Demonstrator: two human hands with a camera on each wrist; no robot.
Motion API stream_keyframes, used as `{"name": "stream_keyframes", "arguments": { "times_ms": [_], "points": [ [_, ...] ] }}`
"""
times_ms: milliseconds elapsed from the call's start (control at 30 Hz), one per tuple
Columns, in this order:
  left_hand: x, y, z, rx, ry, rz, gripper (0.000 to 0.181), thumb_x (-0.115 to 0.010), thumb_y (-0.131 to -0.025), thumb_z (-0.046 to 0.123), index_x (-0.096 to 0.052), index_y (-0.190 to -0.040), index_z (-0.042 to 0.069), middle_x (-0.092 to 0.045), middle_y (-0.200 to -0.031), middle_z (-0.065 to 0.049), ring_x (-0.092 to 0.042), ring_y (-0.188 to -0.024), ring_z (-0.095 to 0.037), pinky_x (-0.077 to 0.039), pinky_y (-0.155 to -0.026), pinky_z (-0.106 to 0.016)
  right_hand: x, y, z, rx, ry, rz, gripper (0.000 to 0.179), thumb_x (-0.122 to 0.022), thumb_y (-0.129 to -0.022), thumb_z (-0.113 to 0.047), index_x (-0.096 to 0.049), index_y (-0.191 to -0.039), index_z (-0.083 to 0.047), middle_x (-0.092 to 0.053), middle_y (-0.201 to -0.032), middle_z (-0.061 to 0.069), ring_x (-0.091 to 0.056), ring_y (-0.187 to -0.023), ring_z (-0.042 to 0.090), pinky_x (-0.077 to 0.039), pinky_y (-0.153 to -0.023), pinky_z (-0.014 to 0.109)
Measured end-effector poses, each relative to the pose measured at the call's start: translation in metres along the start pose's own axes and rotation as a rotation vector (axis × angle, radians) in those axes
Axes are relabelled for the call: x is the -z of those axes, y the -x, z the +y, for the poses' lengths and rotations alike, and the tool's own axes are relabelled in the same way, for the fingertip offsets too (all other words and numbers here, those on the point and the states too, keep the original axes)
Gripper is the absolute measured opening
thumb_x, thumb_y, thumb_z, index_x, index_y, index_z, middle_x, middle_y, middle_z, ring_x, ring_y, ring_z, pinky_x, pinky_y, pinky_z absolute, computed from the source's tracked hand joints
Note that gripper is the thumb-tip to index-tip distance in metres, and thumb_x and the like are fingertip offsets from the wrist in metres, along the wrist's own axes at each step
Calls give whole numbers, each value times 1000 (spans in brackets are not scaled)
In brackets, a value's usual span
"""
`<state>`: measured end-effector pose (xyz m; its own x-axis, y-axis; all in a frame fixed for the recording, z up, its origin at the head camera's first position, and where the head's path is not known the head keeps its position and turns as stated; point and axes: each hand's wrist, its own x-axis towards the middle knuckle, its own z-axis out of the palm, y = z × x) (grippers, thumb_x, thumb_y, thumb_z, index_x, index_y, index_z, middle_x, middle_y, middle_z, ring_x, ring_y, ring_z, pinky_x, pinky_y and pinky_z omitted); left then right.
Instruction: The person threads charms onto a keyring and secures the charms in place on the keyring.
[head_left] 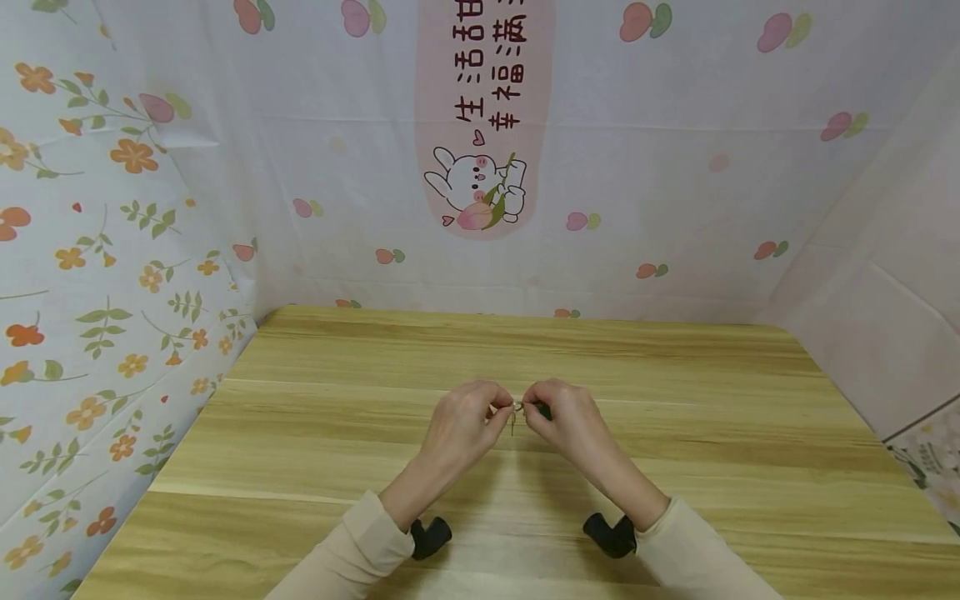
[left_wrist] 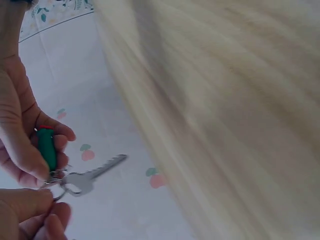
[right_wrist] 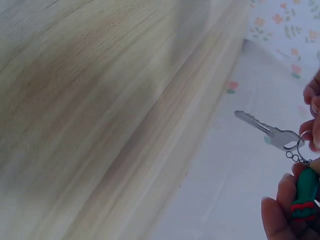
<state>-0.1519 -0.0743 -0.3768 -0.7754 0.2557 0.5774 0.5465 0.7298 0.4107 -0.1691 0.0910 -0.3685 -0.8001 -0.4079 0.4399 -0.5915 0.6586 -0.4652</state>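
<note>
A silver key hangs from a metal split ring between the two hands, above the table. My left hand pinches the ring between thumb and fingertips. My right hand holds a small green charm with a red band, and its thumb and finger pinch close to where the charm's short chain meets the ring. The key's toothed blade points away from both hands in the wrist views. The fingers partly cover the ring and the charm.
Beneath the hands lies a wood-grain table. A white printed cloth stands behind it, with a flowered cloth on the left. Black wrist-worn pieces show under both forearms.
</note>
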Motion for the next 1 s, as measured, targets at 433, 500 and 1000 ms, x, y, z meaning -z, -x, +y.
{"name": "stream_keyframes", "arguments": {
  "times_ms": [433, 500, 1000],
  "points": [
    [2, -1, 0, 41, 18, -24, 6, -74, -78, 8, -69, -79, 11, -67, -73, 3, -56, -59, -7, -41, -53, -15, -3, 0, -1, 8, 15, 34, 11, -66, -81, 3, -69, -75, -5, -62, -71, 2, -45, -54, 4, -39, -48, 16],
    [2, -1, -1, 49, 30, -15, 5, -74, -78, 8, -70, -79, 11, -67, -72, 3, -55, -58, -7, -40, -52, -14, -3, 0, -1, -13, -15, 22, 11, -65, -82, 2, -69, -75, -5, -63, -71, 2, -44, -54, 3, -39, -48, 17],
    [0, 2, -7, 127, 198, 33, 4, -73, -81, 12, -71, -80, 9, -68, -72, 3, -59, -61, -6, -45, -56, -17, 0, -2, 7, -111, -244, -117, 8, -62, -88, -4, -69, -85, -4, -64, -72, 0, -45, -54, 2, -40, -49, 20]
  ]
}}
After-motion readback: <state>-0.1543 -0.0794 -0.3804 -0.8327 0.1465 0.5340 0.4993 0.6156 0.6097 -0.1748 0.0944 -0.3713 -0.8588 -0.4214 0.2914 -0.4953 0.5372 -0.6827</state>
